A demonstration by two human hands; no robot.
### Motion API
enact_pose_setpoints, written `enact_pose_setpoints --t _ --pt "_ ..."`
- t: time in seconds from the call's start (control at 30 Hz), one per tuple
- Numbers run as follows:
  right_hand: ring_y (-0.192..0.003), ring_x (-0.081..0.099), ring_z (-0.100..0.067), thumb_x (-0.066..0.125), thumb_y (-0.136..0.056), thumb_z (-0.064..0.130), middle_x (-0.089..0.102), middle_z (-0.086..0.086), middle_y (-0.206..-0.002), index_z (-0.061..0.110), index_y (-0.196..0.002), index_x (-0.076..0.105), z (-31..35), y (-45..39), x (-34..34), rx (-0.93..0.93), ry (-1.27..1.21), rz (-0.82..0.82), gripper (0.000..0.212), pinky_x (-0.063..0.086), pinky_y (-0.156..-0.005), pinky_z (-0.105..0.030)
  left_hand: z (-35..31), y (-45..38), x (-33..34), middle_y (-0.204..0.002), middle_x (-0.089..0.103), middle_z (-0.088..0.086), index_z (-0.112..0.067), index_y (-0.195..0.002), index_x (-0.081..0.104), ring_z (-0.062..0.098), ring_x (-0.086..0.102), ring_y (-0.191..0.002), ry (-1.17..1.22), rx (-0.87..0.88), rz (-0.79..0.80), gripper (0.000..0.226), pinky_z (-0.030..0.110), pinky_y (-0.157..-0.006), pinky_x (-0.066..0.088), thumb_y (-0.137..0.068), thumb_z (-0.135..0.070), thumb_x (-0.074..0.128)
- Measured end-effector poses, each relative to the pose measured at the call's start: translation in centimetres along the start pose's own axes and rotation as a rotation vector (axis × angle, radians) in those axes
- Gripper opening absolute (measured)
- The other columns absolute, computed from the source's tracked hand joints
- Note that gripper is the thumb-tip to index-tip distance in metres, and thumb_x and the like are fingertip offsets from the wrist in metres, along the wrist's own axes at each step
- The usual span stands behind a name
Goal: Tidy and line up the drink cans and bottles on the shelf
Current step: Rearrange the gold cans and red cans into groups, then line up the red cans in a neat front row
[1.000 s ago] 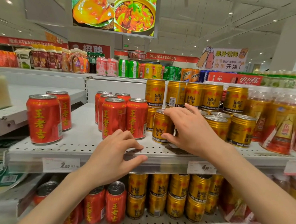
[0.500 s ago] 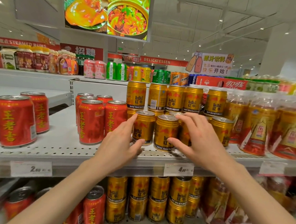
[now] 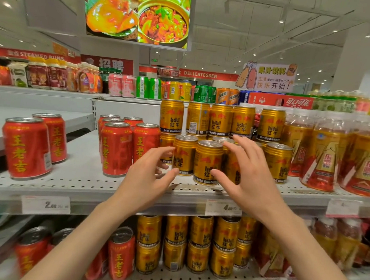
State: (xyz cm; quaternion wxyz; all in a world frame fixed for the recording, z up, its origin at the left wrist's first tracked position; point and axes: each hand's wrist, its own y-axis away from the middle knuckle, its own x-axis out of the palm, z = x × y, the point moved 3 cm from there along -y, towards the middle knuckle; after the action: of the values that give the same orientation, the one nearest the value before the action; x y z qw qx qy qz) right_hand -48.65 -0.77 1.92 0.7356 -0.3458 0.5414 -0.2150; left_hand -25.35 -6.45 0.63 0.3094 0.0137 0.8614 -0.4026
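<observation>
A: From the head camera, what are the hands doing?

B: Both are up at the middle shelf (image 3: 73,176). The left hand (image 3: 149,176) has its fingers spread and lightly bent, with the tips next to the left gold can (image 3: 184,155). The right hand (image 3: 249,176) is just as loose, its thumb in front of the front gold can (image 3: 207,163) and its fingers arching over the cans behind. Neither hand clearly grips anything; whether a fingertip touches metal I cannot tell.

A: And where do the cans stand?

B: The two front gold cans stand upright, side by side, near the shelf's front edge, the right one a little further forward. Behind them is a stacked row of gold cans (image 3: 221,120), one layer on another. Red cans (image 3: 116,148) group just to the left, and two more red cans (image 3: 26,147) stand well apart further left. Bottles (image 3: 324,152) crowd the right side.

A: What could go wrong?

B: My guess is the stack is the risk. A push too far back on the front cans could knock the lower layer and bring the top row down. The front can also stands close to the edge, so a careless sideways nudge might tip it off. The fingers reaching over could catch a can top as well.
</observation>
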Motion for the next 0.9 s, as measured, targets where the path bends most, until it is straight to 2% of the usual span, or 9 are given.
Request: enact_pose_setpoints --t 0.1,0.2,0.27,0.33,0.43,0.53,0.63,0.73,0.9 --pt "-0.151 0.027 -0.016 0.059 -0.091 0.05 0.04 0.001 -0.157 0.018 -0.143 0.052 1.4 2.2 -0.5 0.048 -0.133 -0.106 0.061 0.027 -0.123 -0.043 -0.7 2.5 -1.7 -0.118 0.065 -0.015 -0.028 -0.132 0.058 -0.001 0.064 -0.101 0.167 -0.053 -0.066 0.042 0.011 -0.081 0.053 -0.092 -0.025 0.069" --pt "-0.148 0.029 -0.003 0.063 -0.091 0.043 0.041 0.012 -0.154 0.024 -0.138 0.056 2.9 4.9 -0.5 0.127 -0.309 -0.149 0.051 0.023 -0.119 -0.024 -1.1 5.7 -3.1 -0.113 0.069 -0.017 -0.033 -0.127 0.06 0.003 0.066 -0.104 0.251 -0.108 -0.103 0.038 0.013 -0.084 0.052 -0.091 -0.024 0.07" --pt "-0.137 0.04 0.007 0.066 -0.089 0.041 0.049 0.021 -0.145 0.032 -0.132 0.058 3.8 6.6 -0.1 0.194 -0.437 -0.143 0.044 0.029 -0.109 -0.012 -0.8 7.8 -3.8 -0.11 0.07 -0.018 -0.036 -0.123 0.062 0.003 0.066 -0.104 0.271 -0.155 -0.133 0.035 0.012 -0.086 0.05 -0.091 -0.025 0.07" --pt "-0.117 0.059 0.005 0.067 -0.087 0.04 0.062 0.025 -0.125 0.037 -0.122 0.061 4.6 8.5 0.9 0.298 -0.603 -0.104 0.036 0.043 -0.094 -0.007 -0.1 10.1 -4.0 -0.107 0.072 -0.017 -0.035 -0.121 0.063 0.003 0.067 -0.102 0.314 -0.229 -0.145 0.034 0.009 -0.084 0.048 -0.09 -0.021 0.07" --pt "-0.089 0.069 -0.006 0.07 -0.088 0.029 0.072 0.016 -0.098 0.038 -0.11 0.066 6.1 11.4 3.7 0.463 -0.804 0.029 0.024 0.052 -0.075 -0.01 1.9 13.5 -4.2 -0.105 0.072 -0.011 -0.034 -0.119 0.064 0.008 0.068 -0.094 0.383 -0.349 -0.163 0.035 0.015 -0.079 0.051 -0.089 -0.016 0.07" --pt "-0.076 0.065 -0.013 0.072 -0.09 0.02 0.071 0.004 -0.086 0.032 -0.104 0.069 7.8 14.2 7.0 0.591 -0.843 0.145 0.019 0.051 -0.063 -0.015 4.7 16.5 -4.2 -0.104 0.072 -0.011 -0.033 -0.119 0.064 0.01 0.068 -0.094 0.422 -0.458 -0.15 0.033 0.021 -0.081 0.054 -0.089 -0.021 0.07" --pt "-0.08 0.067 -0.025 0.071 -0.091 0.021 0.072 -0.001 -0.086 0.032 -0.104 0.069 9.7 16.3 9.5 0.696 -0.831 0.219 0.017 0.055 -0.071 -0.031 7.2 18.4 -4.7 -0.103 0.072 -0.011 -0.035 -0.119 0.064 0.012 0.068 -0.093 0.445 -0.501 -0.097 0.034 0.033 -0.083 0.058 -0.088 -0.023 0.07" --pt "-0.081 0.069 -0.023 0.069 -0.093 0.026 0.072 0.0 -0.086 0.034 -0.104 0.068 12.1 17.0 11.0 0.735 -0.785 0.223 0.014 0.055 -0.075 -0.032 9.6 19.5 -6.2 -0.103 0.072 -0.009 -0.035 -0.119 0.065 0.015 0.068 -0.09 0.461 -0.489 -0.04 0.034 0.037 -0.084 0.058 -0.09 -0.018 0.07" --pt "-0.082 0.067 -0.02 0.068 -0.093 0.029 0.073 -0.001 -0.087 0.035 -0.104 0.068 17.5 16.3 12.9 0.747 -0.722 0.195 0.013 0.058 -0.079 -0.043 13.5 20.2 -10.1 -0.103 0.073 -0.008 -0.034 -0.117 0.065 0.013 0.068 -0.091 0.496 -0.472 0.031 0.033 0.032 -0.084 0.057 -0.09 -0.015 0.07"
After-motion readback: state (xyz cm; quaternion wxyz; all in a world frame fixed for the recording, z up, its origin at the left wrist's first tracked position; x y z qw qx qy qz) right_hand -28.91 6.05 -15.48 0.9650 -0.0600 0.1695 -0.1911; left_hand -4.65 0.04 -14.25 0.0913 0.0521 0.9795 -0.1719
